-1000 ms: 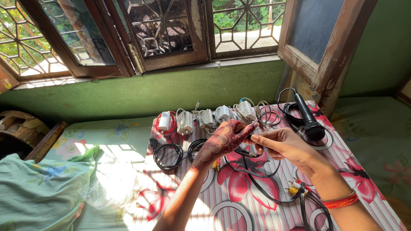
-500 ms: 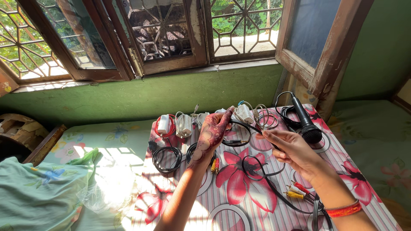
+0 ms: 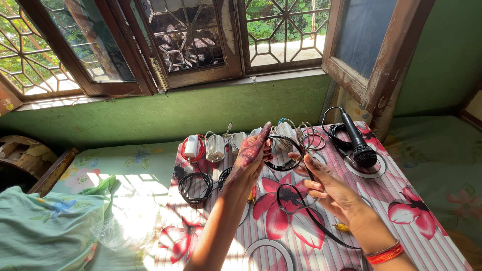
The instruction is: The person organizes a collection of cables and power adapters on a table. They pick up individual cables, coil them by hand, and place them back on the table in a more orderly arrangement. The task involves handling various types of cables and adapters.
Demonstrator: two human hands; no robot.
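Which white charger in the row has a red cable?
The leftmost white charger, at the row's left end: red cable looped around it. The other chargers carry pale cables.

Black microphone (image 3: 357, 142) lies beside white chargers (image 3: 217, 145).

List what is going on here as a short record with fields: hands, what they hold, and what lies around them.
Left hand: raised over the cloth, fingers around a loop of the black cable
Right hand: open-fingered, the same cable running across its fingers and trailing down to the cloth
Surface: striped cloth with red flowers
Far row: white chargers with wound cords
Right of hands: black microphone lying on its coiled lead
Left of hands: coiled black cable lying on the cloth
Behind: green wall under wooden windows
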